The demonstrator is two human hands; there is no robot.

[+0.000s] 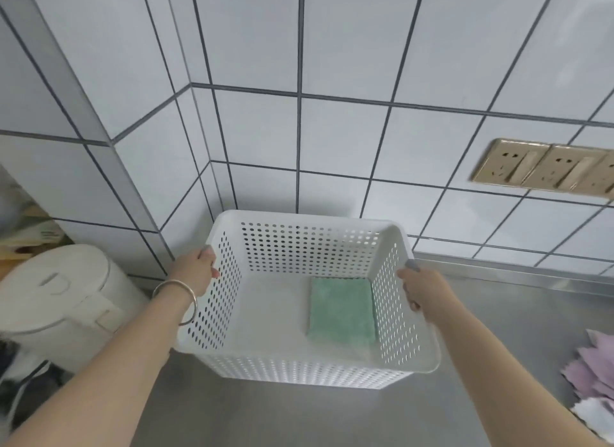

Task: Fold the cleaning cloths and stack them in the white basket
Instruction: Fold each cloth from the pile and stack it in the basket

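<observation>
Progress: while only one folded cloth lies inside, judged early in the task.
White basket (309,373): centre of the frame, perforated walls, on the steel bench (299,416) against the tiled wall; whether fully resting or slightly lifted, cannot tell.
Left hand (196,273): gripping the basket's left rim, fingers curled over the edge; silver bangle (179,300) on the wrist.
Right hand (425,287): gripping the right rim, thumb on top of the edge.
Green cleaning cloth (342,308): folded into a neat rectangle, flat on the basket floor, right side, close to the right wall.
Done: one cloth folded and placed.
Left to do: lilac cloths (594,367) in a loose, unfolded heap at the lower right edge of the frame, with a white cloth (598,416) beneath them, well apart from the basket; all to be folded and stacked on the green one.
Step in hand: probably positioning the basket, neither hand free for folding.
Elsewhere: white lidded bin (63,300) at lower left; gold wall sockets (545,169) at right.
</observation>
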